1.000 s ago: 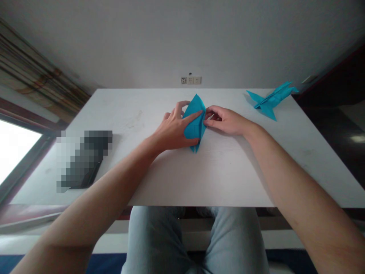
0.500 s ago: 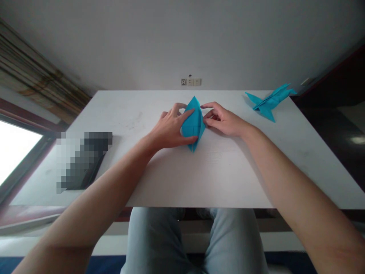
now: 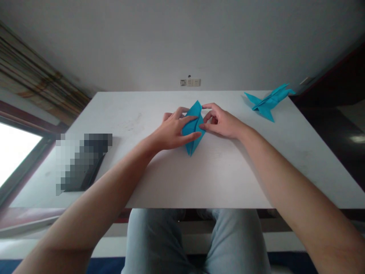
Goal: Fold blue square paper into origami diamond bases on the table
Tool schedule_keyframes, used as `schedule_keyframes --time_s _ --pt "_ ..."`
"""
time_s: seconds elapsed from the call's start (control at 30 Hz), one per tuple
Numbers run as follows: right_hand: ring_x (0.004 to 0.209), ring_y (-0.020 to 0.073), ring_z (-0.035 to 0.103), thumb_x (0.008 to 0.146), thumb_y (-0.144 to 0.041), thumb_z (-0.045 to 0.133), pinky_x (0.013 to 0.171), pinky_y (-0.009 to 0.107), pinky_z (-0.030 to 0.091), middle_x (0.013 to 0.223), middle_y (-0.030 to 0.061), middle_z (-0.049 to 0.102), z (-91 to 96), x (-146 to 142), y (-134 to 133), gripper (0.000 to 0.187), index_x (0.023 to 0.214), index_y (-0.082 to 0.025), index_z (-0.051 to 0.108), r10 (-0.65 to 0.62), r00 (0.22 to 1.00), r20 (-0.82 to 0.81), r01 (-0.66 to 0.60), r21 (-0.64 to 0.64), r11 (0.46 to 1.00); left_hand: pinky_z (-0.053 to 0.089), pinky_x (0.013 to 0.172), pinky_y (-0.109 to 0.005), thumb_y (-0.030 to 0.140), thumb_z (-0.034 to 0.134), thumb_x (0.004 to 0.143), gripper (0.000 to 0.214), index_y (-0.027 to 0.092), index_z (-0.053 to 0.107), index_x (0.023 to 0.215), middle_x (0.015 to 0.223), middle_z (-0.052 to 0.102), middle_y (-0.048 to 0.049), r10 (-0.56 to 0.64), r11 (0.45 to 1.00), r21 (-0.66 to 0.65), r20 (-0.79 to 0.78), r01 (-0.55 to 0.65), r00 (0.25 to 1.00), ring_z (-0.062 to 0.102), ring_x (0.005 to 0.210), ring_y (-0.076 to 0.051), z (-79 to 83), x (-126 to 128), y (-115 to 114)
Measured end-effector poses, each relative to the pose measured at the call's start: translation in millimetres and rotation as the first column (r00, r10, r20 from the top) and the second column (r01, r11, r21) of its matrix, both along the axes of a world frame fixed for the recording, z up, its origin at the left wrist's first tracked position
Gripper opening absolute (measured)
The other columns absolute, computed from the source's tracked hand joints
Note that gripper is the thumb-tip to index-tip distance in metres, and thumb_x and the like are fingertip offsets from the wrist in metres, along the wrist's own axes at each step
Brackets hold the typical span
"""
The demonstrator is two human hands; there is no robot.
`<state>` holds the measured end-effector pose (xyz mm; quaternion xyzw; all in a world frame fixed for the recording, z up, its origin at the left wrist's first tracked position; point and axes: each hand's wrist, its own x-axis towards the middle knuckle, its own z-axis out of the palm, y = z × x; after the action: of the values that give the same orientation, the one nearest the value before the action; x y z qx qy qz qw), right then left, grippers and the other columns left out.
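Observation:
A blue folded paper (image 3: 189,128), diamond-shaped with a long crease down its middle, lies on the white table in front of me. My left hand (image 3: 174,130) grips it from the left, thumb and index finger spread across its top face and the other fingers around its far left edge. At the right edge, my right hand (image 3: 221,121) has its thumb on the right-hand flap and its index fingertip at the upper edge. Part of the paper is hidden beneath my left fingers.
On the far right of the white table (image 3: 216,182) rests a finished blue origami bird (image 3: 269,102). A dark flat object (image 3: 88,167), partly pixelated, lies at the left. Wall sockets (image 3: 190,82) are behind the table, and a curtain (image 3: 37,72) hangs at the left.
The folded paper has tilted, its top tip shifting right and its bottom tip left. Its right flap now lies more open, and my right thumb has moved onto it.

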<state>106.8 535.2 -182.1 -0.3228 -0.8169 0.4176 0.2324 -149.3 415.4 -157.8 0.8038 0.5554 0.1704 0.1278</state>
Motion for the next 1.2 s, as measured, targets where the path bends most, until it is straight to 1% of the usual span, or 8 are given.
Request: schedule_keyframes --time_s 0.13,0.27,0.37,0.47,0.57,0.77,0.97,1.2 --pt "0.083 0.0237 0.068 0.085 -0.056 0.099 0.076 0.039 0.060 0.118 0.0054 0.080 -0.2 2.2 -1.0 0.097 0.168 -0.034 0.056 0.016 1.000 0.006 -0.016 0.040 0.999 0.036 0.140 -0.071 0.071 0.082 0.100 0.090 0.029 0.062 0.177 0.177 0.052 -0.0228 0.054 0.998 0.030 -0.063 -0.052 0.997 0.058 0.159 -0.048 -2.3 5.2 -3.7" --pt "0.081 0.0212 0.065 0.089 -0.056 0.096 0.080 0.041 0.061 0.128 0.0065 0.078 1.1 1.8 -2.0 0.092 0.169 -0.035 0.057 0.033 0.999 -0.003 -0.032 0.057 0.998 0.037 0.139 -0.071 0.069 0.090 0.094 0.096 0.034 0.061 0.178 0.178 0.052 -0.0208 0.045 0.999 0.013 -0.080 -0.044 0.996 0.057 0.157 -0.048 -1.2 5.6 -4.9" --pt "0.083 0.0199 0.065 0.097 -0.058 0.089 0.080 0.039 0.061 0.137 0.0065 0.075 -0.7 -0.9 -1.8 0.082 0.170 -0.040 0.056 0.033 0.996 -0.087 -0.035 -0.012 0.999 0.038 0.138 -0.071 0.064 0.092 0.090 0.100 0.031 0.061 0.179 0.175 0.056 -0.0214 0.025 0.999 -0.027 -0.098 -0.028 0.995 0.058 0.155 -0.049 0.2 4.6 -4.4" --pt "0.081 0.0201 0.065 0.102 -0.061 0.084 0.074 0.037 0.060 0.121 0.0033 0.074 -3.4 -2.8 0.2 0.075 0.168 -0.042 0.055 0.002 0.985 -0.173 -0.024 -0.126 0.992 0.039 0.138 -0.069 0.060 0.092 0.088 0.098 0.031 0.063 0.176 0.172 0.058 -0.0202 -0.035 0.998 -0.064 -0.098 0.029 0.995 0.058 0.155 -0.048 2.6 3.7 -3.8" --pt "0.076 0.0218 0.063 0.098 -0.061 0.090 0.070 0.037 0.059 0.097 -0.0021 0.069 -3.3 -0.3 2.8 0.082 0.168 -0.040 0.053 -0.006 0.982 -0.187 -0.034 -0.212 0.977 0.040 0.136 -0.068 0.055 0.087 0.089 0.089 0.034 0.066 0.173 0.168 0.062 -0.0177 -0.085 0.992 -0.098 -0.095 0.075 0.992 0.058 0.154 -0.047 5.8 2.8 -3.0" --pt "0.085 0.0249 0.071 0.079 -0.058 0.108 0.078 0.040 0.062 0.093 -0.0034 0.071 1.1 8.4 6.8 0.108 0.170 -0.038 0.054 0.061 0.988 -0.139 -0.092 -0.223 0.970 0.044 0.132 -0.065 0.047 0.075 0.097 0.066 0.036 0.075 0.162 0.160 0.070 -0.0144 -0.084 0.992 -0.096 -0.076 0.077 0.994 0.064 0.146 -0.042 6.6 0.4 -0.7" --pt "0.069 0.0196 0.057 0.081 -0.049 0.105 0.062 0.034 0.050 0.078 -0.0068 0.061 4.8 7.3 5.2 0.087 0.158 -0.030 0.069 0.035 0.999 -0.026 -0.038 -0.139 0.990 0.043 0.132 -0.067 0.058 0.077 0.105 0.051 0.035 0.083 0.151 0.164 0.073 -0.0156 -0.033 0.999 -0.038 -0.022 0.032 0.999 0.067 0.149 -0.043 0.1 -0.3 1.7" --pt "0.087 0.0271 0.072 0.078 -0.045 0.106 0.073 0.039 0.060 0.086 -0.0019 0.072 10.6 7.1 2.4 0.079 0.147 -0.028 0.072 0.044 0.996 -0.071 -0.057 -0.191 0.980 0.042 0.134 -0.067 0.061 0.096 0.091 0.072 0.036 0.078 0.157 0.166 0.070 -0.0152 -0.009 0.998 -0.064 -0.019 0.008 1.000 0.064 0.155 -0.045 -2.0 -3.6 3.4"
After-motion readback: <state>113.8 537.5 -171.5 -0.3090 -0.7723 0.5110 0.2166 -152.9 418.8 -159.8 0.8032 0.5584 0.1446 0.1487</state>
